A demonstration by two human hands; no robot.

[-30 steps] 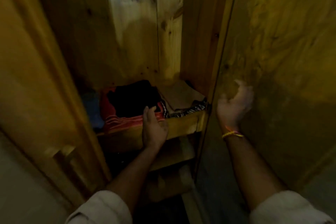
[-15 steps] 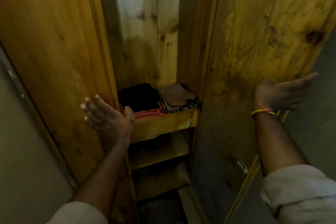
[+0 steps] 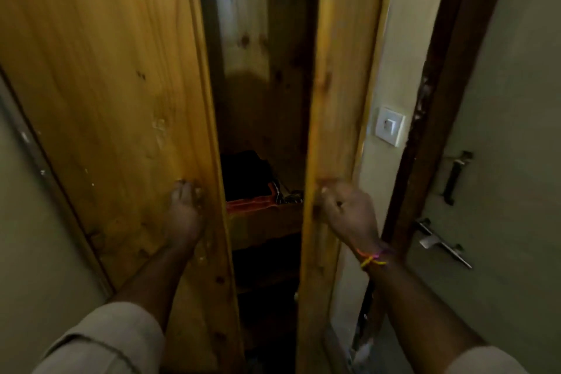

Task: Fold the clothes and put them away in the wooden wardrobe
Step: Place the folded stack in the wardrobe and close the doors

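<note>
The left wardrobe door (image 3: 100,100) fills the left half of the frame. The right wardrobe door (image 3: 329,100) stands nearly edge-on at centre right. A narrow dark gap between the two doors exposes the wooden wardrobe (image 3: 261,70) interior at centre frame.

A grey room door (image 3: 501,161) with a metal handle occupies the right edge of the frame. A white wall switch (image 3: 390,126) sits on the wall between the right wardrobe door and the room door.

Folded clothes (image 3: 250,182), dark on top with a red-orange layer beneath, lie on a wardrobe shelf (image 3: 264,223) at centre frame, inside the gap.

The left hand (image 3: 185,212) lies on the left door face, fingers bent, holding nothing. The right hand (image 3: 349,212) has its fingers curled around the right door's edge. A coloured thread bracelet (image 3: 373,258) circles the right wrist.
</note>
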